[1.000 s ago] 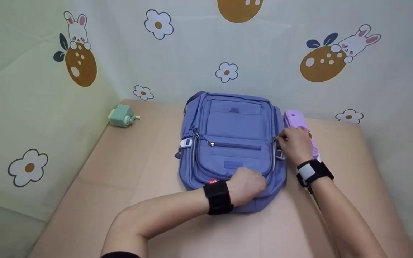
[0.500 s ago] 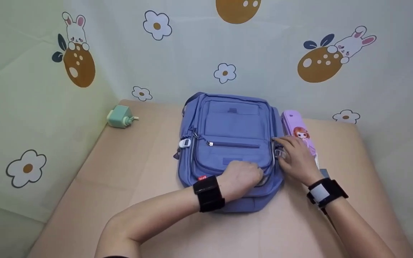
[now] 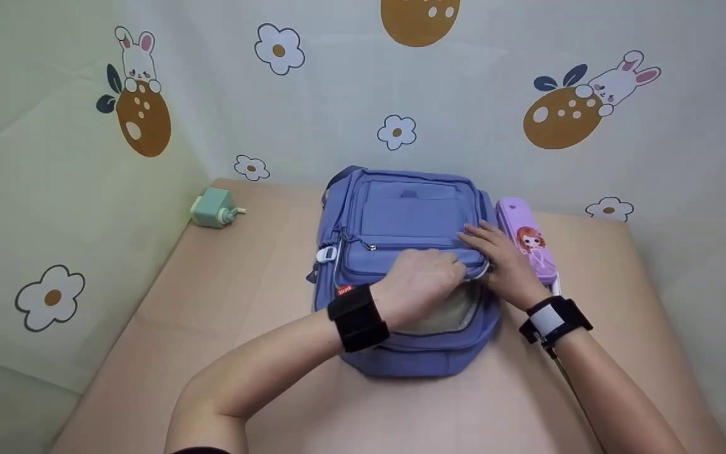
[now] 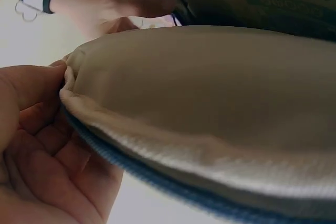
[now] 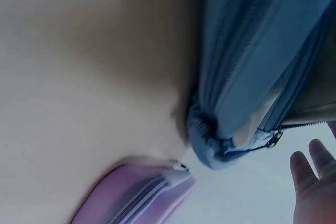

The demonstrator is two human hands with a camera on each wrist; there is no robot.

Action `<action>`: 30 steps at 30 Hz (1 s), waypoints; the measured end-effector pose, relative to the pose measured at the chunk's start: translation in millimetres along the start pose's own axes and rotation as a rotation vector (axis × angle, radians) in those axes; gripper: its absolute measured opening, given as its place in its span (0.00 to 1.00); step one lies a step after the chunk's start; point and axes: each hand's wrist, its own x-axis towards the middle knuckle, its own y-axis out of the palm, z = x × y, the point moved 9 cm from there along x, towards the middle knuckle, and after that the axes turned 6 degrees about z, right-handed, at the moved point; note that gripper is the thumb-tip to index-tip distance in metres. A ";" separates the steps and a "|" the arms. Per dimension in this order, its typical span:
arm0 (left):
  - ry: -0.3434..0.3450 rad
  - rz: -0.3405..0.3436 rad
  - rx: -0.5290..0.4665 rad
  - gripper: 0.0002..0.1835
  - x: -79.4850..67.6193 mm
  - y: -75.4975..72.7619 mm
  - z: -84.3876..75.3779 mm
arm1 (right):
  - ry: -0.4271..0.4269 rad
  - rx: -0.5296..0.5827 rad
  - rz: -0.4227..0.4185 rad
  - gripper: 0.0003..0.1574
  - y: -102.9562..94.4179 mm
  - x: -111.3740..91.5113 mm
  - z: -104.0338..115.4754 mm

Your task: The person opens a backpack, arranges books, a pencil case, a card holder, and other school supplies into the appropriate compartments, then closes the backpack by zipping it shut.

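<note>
A blue backpack (image 3: 410, 214) lies on the table, its front pocket unzipped and the flap lifted. My left hand (image 3: 423, 280) grips the flap's lower edge; in the left wrist view, thumb and fingers pinch its corner, with beige lining (image 4: 173, 87) exposed. Below the flap, the pocket's pale inside (image 3: 442, 315) shows in the head view. My right hand (image 3: 505, 265) is at the flap's right side, fingers extended over the backpack. Its straight fingertips (image 5: 315, 156) appear in the right wrist view, near a dark zipper pull (image 5: 274, 139) at the end of the opening.
Right of the backpack lies a lilac pencil case (image 3: 517, 217) with a doll picture, close beside my right hand. A teal block-shaped object (image 3: 213, 208) with a short spout-like part sits at the table's left edge. A printed curtain (image 3: 331, 94) stands behind the table.
My left hand has moved up with the flap's edge, baring the pocket's lining. My right hand has left the zipper at the side and now reaches over the flap with extended fingers.
</note>
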 end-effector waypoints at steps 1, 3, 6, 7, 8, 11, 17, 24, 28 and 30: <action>-0.001 -0.002 -0.006 0.06 -0.4 -1.1 1.7 | 0.001 0.026 0.008 0.37 1.0 3.0 -0.3; -0.014 -0.008 -0.042 0.07 -1.8 -2.3 6.2 | 0.013 0.075 0.022 0.28 3.3 8.1 -2.3; -0.045 -0.027 -0.156 0.10 -6.1 -4.0 17.0 | 0.049 0.135 0.034 0.21 6.2 12.1 -7.5; -0.056 -0.043 -0.203 0.11 -8.5 -5.9 22.1 | 0.068 0.154 0.033 0.21 6.7 12.7 -9.7; -0.065 -0.065 -0.249 0.12 -11.2 -7.8 28.1 | 0.089 0.170 0.030 0.20 6.8 12.8 -12.0; -0.100 -0.117 -0.372 0.13 -21.4 -13.0 51.1 | 0.156 0.204 0.016 0.22 5.7 11.6 -18.9; -0.300 -0.110 -0.523 0.20 -49.8 -3.2 117.5 | 0.274 0.258 0.024 0.23 3.7 10.2 -27.7; -0.426 -0.065 -0.804 0.37 -93.9 49.0 186.2 | 0.352 0.300 0.029 0.14 -1.5 16.0 -35.0; -0.425 0.035 -0.919 0.49 -103.6 90.7 199.2 | 0.411 0.342 0.037 0.19 -4.9 18.9 -38.8; -0.402 0.052 -0.949 0.49 -101.1 104.7 200.6 | 0.462 0.414 0.041 0.23 -4.1 19.6 -42.1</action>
